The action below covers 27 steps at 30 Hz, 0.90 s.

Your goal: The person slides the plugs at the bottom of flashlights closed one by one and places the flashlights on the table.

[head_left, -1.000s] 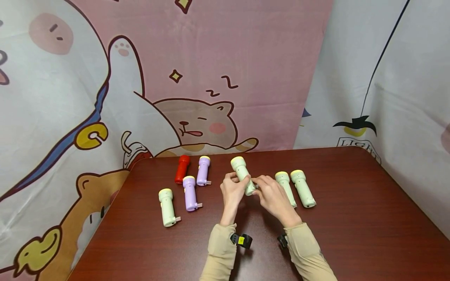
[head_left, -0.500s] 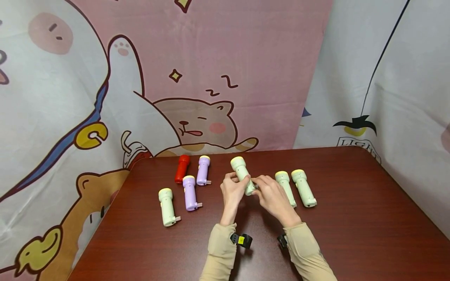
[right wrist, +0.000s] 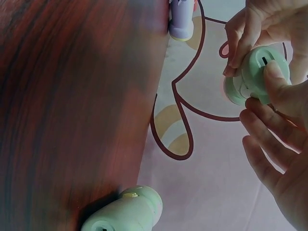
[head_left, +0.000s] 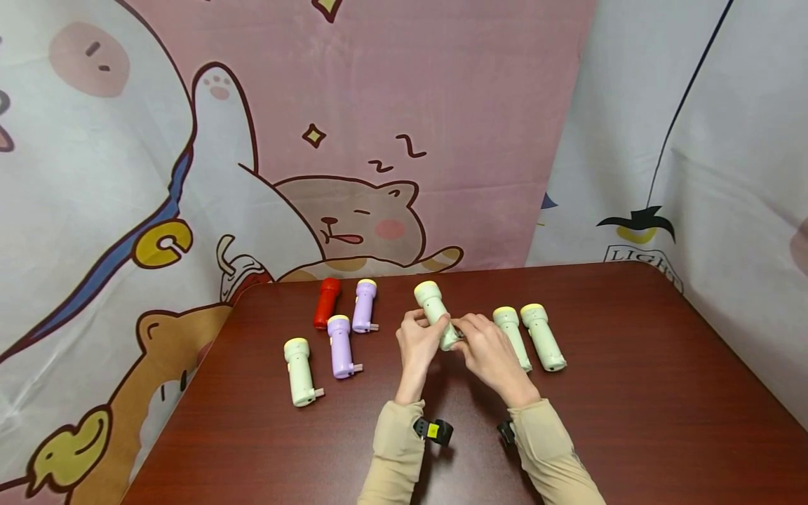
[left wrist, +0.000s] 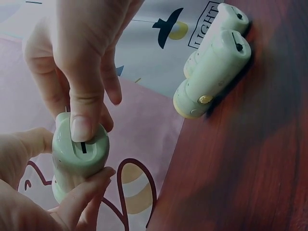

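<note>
Left hand (head_left: 419, 344) is clamped around the pale green flashlight (head_left: 432, 301); right hand (head_left: 494, 352) pinches its tail end (left wrist: 94, 152). Apparent step: tail-end adjustment; next move calls for steady bracing.

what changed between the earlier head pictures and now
Nothing visibly changed. The left fingers still grip the pale green cylindrical flashlight, the right fingers still touch its tail end; the red cylindrical flashlight, two purple flashlights and three other pale green flashlights lie as before.
</note>
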Available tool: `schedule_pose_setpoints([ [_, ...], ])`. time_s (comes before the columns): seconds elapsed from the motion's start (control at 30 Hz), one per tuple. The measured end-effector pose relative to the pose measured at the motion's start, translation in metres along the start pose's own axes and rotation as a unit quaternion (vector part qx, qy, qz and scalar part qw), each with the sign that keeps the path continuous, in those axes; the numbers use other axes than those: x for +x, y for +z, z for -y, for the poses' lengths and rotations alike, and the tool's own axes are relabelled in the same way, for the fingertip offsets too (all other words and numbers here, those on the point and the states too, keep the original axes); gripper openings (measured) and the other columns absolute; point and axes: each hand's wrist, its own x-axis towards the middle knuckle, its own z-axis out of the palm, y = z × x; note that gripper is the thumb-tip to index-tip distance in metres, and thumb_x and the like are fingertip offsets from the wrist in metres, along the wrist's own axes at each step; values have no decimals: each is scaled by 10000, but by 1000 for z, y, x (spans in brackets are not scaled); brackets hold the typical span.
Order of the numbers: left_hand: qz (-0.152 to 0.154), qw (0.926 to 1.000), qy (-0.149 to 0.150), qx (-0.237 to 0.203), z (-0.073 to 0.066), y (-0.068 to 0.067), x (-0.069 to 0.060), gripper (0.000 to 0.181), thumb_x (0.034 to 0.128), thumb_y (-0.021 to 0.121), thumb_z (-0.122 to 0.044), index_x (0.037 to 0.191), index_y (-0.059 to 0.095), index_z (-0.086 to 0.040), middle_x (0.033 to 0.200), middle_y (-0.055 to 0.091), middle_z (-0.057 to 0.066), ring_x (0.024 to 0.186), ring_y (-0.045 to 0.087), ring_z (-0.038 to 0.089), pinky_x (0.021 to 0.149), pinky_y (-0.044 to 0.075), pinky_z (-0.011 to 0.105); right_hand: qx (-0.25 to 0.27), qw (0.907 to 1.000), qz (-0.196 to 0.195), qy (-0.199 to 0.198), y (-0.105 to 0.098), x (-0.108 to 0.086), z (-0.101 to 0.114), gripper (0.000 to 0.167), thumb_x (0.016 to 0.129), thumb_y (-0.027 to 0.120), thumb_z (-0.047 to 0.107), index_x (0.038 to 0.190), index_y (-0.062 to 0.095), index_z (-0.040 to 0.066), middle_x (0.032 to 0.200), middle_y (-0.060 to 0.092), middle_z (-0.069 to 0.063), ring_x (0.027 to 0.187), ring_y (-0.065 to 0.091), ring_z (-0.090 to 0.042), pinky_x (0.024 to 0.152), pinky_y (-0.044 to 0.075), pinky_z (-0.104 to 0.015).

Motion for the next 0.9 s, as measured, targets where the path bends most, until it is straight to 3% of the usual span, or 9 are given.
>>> schedule_pose_setpoints([
  [0.9, 107, 9998, -165, -83, 0, -1, -1, 538, 720, 761, -343, 1101, 599, 2, 911, 723, 139, 801, 674, 195, 647, 510, 264, -167, 9998, -77, -79, 0, 0, 3, 414, 657, 844, 104, 1019, 673, -2, 911, 672, -56, 814, 606, -211, 701, 506, -346],
])
